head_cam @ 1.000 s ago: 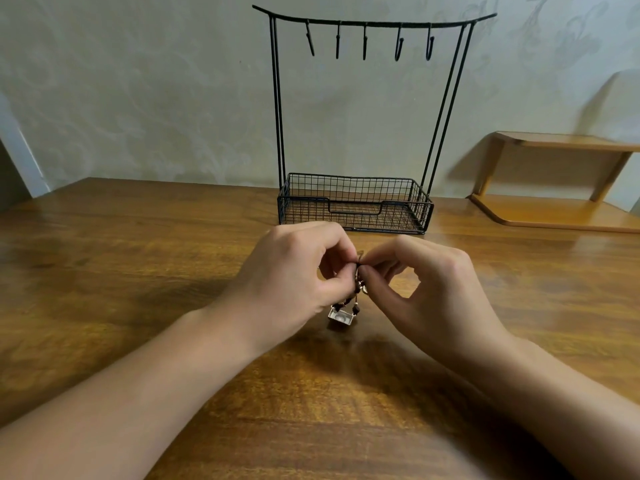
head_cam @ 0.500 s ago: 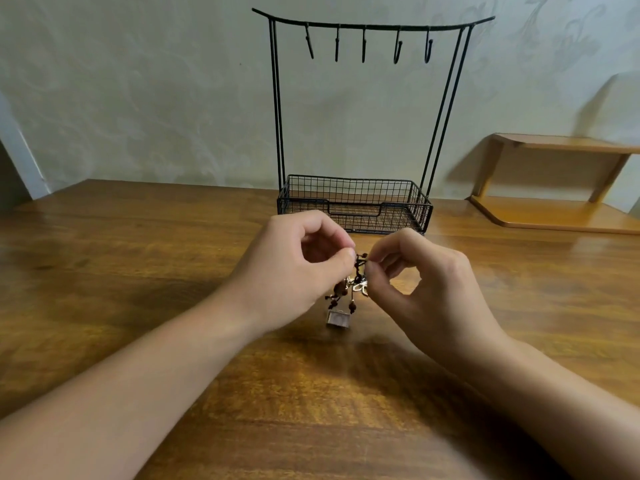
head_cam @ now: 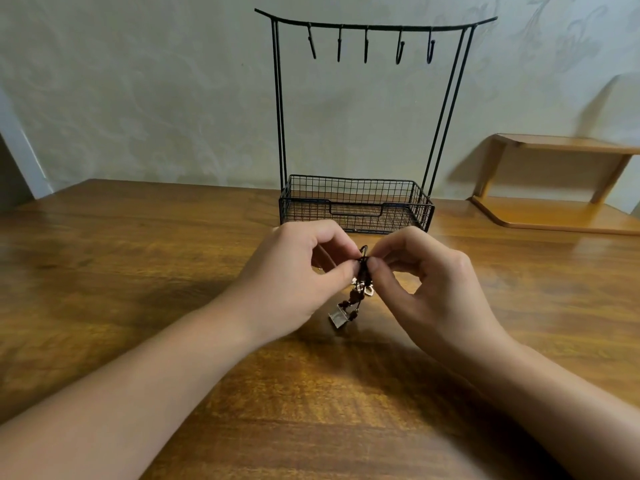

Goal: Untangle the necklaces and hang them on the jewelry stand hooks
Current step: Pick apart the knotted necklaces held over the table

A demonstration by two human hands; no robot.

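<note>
Dark beaded necklaces (head_cam: 358,289) pinched between left hand (head_cam: 298,278) and right hand (head_cam: 429,285); untangling underway, next tease strands apart

Necklace tangle (head_cam: 358,289) lifted higher, more dangling below hands.

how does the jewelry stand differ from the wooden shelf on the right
The jewelry stand is black wire, see-through, tall and narrow; the wooden shelf is solid orange-brown wood, low and wide. The stand has a top bar with five bare hooks and a mesh basket at its base; the shelf has two flat boards joined by slanted supports. The stand sits straight ahead, the shelf at the right edge, partly cut off. Both stand on the table by the wall.
</note>
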